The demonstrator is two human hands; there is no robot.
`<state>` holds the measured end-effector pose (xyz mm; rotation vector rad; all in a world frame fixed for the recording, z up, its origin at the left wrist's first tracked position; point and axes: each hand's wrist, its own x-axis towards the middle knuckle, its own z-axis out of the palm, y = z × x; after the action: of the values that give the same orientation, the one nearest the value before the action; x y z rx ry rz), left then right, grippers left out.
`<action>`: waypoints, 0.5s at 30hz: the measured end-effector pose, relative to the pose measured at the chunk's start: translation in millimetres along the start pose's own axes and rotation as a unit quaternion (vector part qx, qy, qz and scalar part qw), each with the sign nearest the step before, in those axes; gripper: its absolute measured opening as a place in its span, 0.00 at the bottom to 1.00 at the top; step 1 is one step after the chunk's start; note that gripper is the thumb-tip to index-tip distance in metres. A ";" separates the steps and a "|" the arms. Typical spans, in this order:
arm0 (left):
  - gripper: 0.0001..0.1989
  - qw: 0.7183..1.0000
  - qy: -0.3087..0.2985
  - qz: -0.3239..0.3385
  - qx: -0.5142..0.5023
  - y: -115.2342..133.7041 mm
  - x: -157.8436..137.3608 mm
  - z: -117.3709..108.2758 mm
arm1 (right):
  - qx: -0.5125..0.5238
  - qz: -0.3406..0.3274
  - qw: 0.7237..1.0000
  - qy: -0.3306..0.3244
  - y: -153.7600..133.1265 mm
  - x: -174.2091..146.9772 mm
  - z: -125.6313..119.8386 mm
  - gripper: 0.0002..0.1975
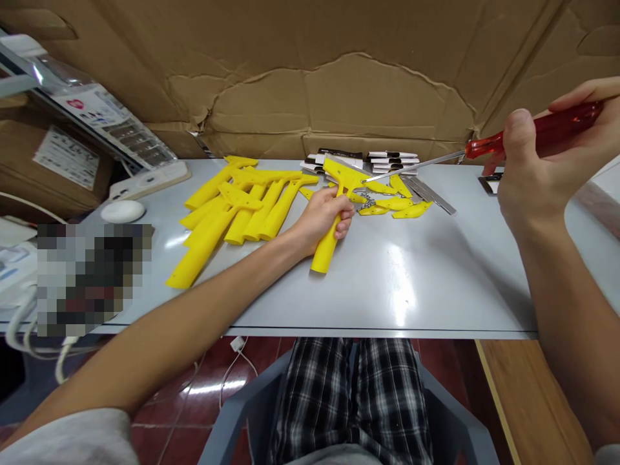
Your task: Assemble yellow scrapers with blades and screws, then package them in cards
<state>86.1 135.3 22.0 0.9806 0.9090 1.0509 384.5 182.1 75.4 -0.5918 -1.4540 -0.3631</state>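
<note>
My left hand is closed round a yellow plastic scraper handle, its wide head pointing away from me above the table. In my right hand, raised at the right, is a screwdriver with a clear red grip. Its long shaft slants down to the left, and the tip meets the right end of the scraper head at a screw hole. Small yellow cover pieces, a heap of screws and flat metal blades lie just behind and right of my left hand.
Several more yellow scraper handles are piled on the left of the grey table. Small white-and-black boxes stand at the back against a cardboard wall. A power strip, a white mouse and a blurred-out object sit at the left.
</note>
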 end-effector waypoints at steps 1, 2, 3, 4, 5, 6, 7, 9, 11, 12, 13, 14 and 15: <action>0.15 1.000 0.001 -0.002 0.001 0.0 0.0 0.2 | -0.006 0.004 1.000 0.003 -0.4 -0.2 0.6 0.17; 0.14 1.000 0.002 -0.002 0.002 0.0 0.0 0.4 | -0.013 0.010 1.000 0.007 -0.4 -0.4 1.2 0.17; 0.14 1.000 0.002 -0.002 0.003 0.0 -0.1 0.6 | -0.019 0.016 1.000 0.008 -0.2 -0.6 1.8 0.18; 0.14 1.000 0.003 -0.001 0.003 -0.1 -0.1 0.7 | -0.024 0.017 1.000 0.006 0.2 -0.7 2.3 0.19; 0.14 1.000 0.004 0.000 0.004 -0.2 0.0 0.6 | -0.023 0.009 1.000 0.007 0.5 -0.8 2.8 0.19; 0.14 1.000 0.004 0.001 0.004 -0.3 0.1 0.4 | -0.015 -0.001 1.000 0.009 0.7 -0.7 3.0 0.19; 0.14 1.000 0.005 0.002 0.005 -0.5 0.4 0.1 | -0.002 -0.009 1.000 0.009 0.7 -0.6 3.0 0.19; 0.14 1.000 0.004 0.002 0.006 -1.1 1.2 -0.8 | 0.031 -0.023 0.999 -0.008 0.3 -0.3 2.0 0.20; 0.14 1.000 0.005 0.003 0.008 -1.7 2.2 -1.8 | 0.052 -0.022 0.998 -0.038 -0.6 -0.2 0.4 0.23; 0.14 1.000 0.006 0.002 0.008 -2.0 2.6 -2.2 | 0.058 -0.018 0.997 -0.049 -1.2 -0.3 -0.2 0.25; 0.14 1.000 0.007 0.001 0.008 -2.2 2.9 -2.5 | 0.065 -0.012 0.996 -0.055 -1.8 -0.6 -0.4 0.28; 0.14 1.000 0.009 0.000 0.008 -2.3 3.2 -2.7 | 0.074 -0.003 0.996 -0.057 -2.4 -0.9 -0.2 0.30; 0.14 1.000 0.010 0.000 0.006 -2.3 3.4 -2.8 | 0.085 0.007 0.995 -0.058 -3.0 -1.3 0.5 0.31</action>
<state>84.9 138.7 18.6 0.9814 0.9340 1.0577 382.3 179.8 74.5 -0.4923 -1.5745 -0.1948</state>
